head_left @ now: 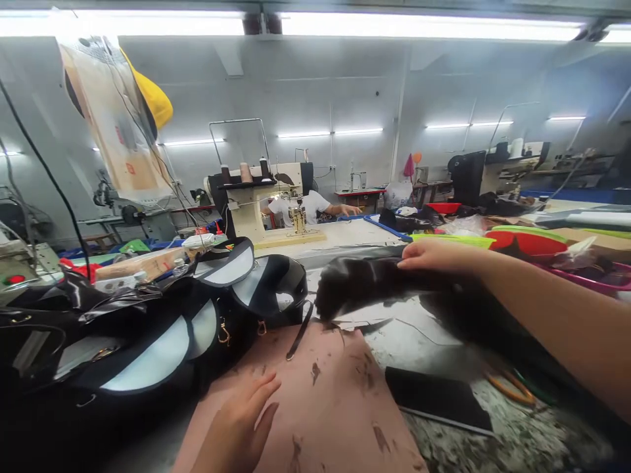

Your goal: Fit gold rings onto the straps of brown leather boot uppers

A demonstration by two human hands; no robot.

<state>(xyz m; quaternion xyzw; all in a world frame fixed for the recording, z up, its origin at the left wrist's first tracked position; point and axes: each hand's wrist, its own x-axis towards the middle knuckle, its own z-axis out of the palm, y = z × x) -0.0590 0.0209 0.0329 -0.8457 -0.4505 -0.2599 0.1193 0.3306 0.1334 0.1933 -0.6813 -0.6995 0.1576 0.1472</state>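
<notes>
My right hand is closed on the upper edge of a black leather-like piece, which hangs partly blurred above the table. Lower down, my left hand lies with its fingers stretched out over a stained pink sheet. A thin black strap with a small metal end rests on the far part of that sheet. Left of it, black bag pieces with pale half-round panels are heaped, and gold-coloured clasps hang from them.
A flat black piece and orange-handled scissors lie on the worn table at right. Red and green baskets stand behind my right arm. Beyond the table, a sewing machine partly hides another person.
</notes>
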